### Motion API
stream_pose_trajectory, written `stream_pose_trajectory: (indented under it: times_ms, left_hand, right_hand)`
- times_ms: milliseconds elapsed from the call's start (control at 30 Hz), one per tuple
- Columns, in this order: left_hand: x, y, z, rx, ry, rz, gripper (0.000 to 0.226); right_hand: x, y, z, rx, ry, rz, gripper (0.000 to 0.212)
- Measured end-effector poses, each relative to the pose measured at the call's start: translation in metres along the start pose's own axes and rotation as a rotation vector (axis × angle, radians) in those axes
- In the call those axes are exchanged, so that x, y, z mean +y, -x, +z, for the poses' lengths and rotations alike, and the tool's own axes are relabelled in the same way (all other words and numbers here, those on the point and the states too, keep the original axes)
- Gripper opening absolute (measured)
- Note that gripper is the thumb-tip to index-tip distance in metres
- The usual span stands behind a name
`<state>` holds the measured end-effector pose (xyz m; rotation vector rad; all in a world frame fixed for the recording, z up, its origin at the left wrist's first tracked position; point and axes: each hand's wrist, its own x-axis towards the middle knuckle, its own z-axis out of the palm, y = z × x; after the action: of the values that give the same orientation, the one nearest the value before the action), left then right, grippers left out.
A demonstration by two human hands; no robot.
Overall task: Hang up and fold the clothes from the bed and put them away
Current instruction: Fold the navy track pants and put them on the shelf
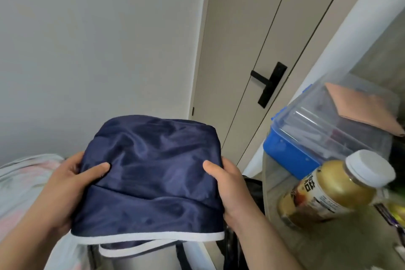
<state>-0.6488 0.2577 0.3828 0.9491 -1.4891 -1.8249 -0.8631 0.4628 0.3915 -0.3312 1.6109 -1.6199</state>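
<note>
Navy, shiny cloth with white trim, the folded garment [151,173] is sitting in the air in front of you, between your hands. Your left hand [65,190] and right hand [230,188] are gripping its two sides, thumbs pressing on top, fingers curling underneath. The bed [19,177] is showing at your left; at your right, a white-capped gold bottle [333,186] is sitting near a blue box [291,155] on the surface [328,247].
</note>
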Motion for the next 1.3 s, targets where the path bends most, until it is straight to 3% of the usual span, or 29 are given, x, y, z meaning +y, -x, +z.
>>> stream_pose_trajectory:
  times_ms: [367,533,600,633,700,833,933,1000,1133,1300]
  left_hand:
    - [0.011,-0.075,0.025,-0.204,-0.051,-0.074,0.034]
    - [0.018,-0.157,0.039,-0.421,-0.194,-0.069,0.060]
    - [0.020,-0.175,0.040,-0.458,-0.252,0.000,0.064]
    - [0.026,-0.216,0.054,-0.605,-0.278,0.016,0.066]
    - [0.028,-0.229,0.057,-0.656,-0.346,0.112,0.064]
    - [0.031,-0.263,0.092,-0.847,-0.467,0.190,0.077]
    - [0.028,-0.256,0.118,-1.059,-0.530,0.241,0.073]
    - [0.024,-0.245,0.129,-1.111,-0.504,0.233,0.066]
    - [0.010,-0.221,0.138,-1.261,-0.489,0.110,0.086]
    - [0.008,-0.180,0.155,-1.452,-0.416,0.037,0.066]
  right_hand:
    - [0.000,-0.024,0.001,0.223,-0.057,-0.052,0.032]
    - [-0.006,-0.055,0.007,0.377,-0.087,-0.094,0.047]
    - [-0.012,-0.053,0.010,0.338,-0.084,-0.086,0.054]
    - [-0.011,-0.068,0.011,0.409,-0.127,-0.090,0.057]
    - [-0.020,-0.063,0.017,0.387,-0.088,-0.088,0.055]
    - [-0.020,-0.044,0.024,0.595,-0.122,-0.134,0.042]
    - [-0.011,-0.012,0.035,0.740,-0.156,-0.158,0.041]
    - [-0.006,0.009,0.043,0.836,-0.160,-0.159,0.038]
    - [0.011,0.051,0.063,1.008,-0.187,-0.163,0.036]
    - [0.030,0.108,0.089,1.182,-0.289,-0.242,0.037]
